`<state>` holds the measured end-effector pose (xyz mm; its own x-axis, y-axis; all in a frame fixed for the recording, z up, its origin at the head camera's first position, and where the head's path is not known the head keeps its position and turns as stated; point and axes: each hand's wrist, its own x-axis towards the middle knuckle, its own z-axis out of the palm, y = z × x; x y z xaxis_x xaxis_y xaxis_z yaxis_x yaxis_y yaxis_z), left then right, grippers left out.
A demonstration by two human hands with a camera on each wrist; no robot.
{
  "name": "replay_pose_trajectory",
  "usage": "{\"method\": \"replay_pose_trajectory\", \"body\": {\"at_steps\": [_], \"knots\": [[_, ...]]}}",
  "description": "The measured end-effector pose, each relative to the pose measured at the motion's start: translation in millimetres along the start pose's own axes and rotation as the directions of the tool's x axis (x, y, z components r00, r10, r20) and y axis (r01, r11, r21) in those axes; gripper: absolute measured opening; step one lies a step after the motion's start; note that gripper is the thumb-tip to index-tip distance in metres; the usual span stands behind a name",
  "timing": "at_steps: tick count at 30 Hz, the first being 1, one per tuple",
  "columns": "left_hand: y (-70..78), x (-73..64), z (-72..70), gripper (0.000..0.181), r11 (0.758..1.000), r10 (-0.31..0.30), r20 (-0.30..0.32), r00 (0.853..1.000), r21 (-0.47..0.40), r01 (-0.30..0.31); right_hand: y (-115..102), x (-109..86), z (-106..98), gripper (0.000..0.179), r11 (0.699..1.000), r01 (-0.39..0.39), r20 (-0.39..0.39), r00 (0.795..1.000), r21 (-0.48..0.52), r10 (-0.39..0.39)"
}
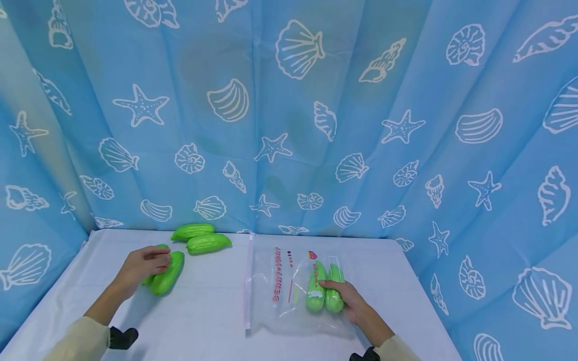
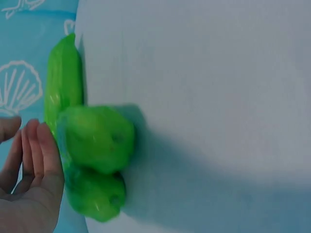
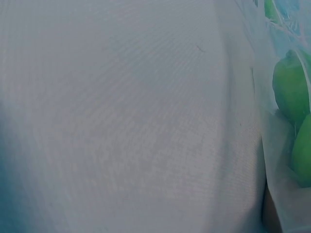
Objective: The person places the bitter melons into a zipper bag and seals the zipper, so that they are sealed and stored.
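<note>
My left hand [image 1: 143, 268], fingers fairly straight and thumb apart, is over two green cucumbers on the left of the table. The nearer cucumber [image 1: 167, 275] shows beside its fingertips; the other is partly hidden beneath them. In the left wrist view the fingers [image 2: 46, 148] lie alongside the cucumbers' blunt ends [image 2: 99, 141]. On the right, a clear zip bag [image 1: 266, 281] with red print lies flat, its pink-edged opening to the left. Two cucumbers [image 1: 316, 296] are inside it. My right hand [image 1: 345, 296] grips the bag around the right-hand cucumber, thumb on top, other fingers mostly hidden underneath.
Two more ridged green cucumbers [image 1: 208, 243] lie together at the back of the table, left of the bag. White cloth [image 1: 203, 311] covers the table. A blue curtain [image 1: 289, 125] with white shell prints hangs behind and along both sides.
</note>
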<state>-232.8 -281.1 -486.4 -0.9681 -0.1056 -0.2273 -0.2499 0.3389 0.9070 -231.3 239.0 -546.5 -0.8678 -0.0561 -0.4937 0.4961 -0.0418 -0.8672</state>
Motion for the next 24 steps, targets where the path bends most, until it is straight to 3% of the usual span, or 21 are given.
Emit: {"method": "replay_pose_trajectory", "body": {"at_steps": [7,11,18,24], "knots": [[-6.4,-6.4,-13.0,0.044,0.994,0.053,-0.161,0.986,0.106,-0.037,-2,-2.1,0,0.080,0.999,-0.011,-0.008,1.000,-0.038,0.011],[-8.0,-7.1,-17.5,0.048,0.986,0.020,-0.214,0.977,0.164,0.015,-3,-2.5,1,0.080,0.999,-0.018,-0.014,1.000,-0.039,0.018],[-15.0,-1.9,-23.9,0.069,0.961,-0.091,-0.214,0.973,0.237,0.142,-3,-1.8,1,0.080,0.999,-0.016,-0.016,1.000,-0.038,0.016],[-20.2,-0.1,-26.8,0.084,0.952,-0.142,-0.145,0.979,0.249,0.175,-1,0.0,0,0.078,0.999,-0.009,-0.003,1.000,-0.042,0.009]]}}
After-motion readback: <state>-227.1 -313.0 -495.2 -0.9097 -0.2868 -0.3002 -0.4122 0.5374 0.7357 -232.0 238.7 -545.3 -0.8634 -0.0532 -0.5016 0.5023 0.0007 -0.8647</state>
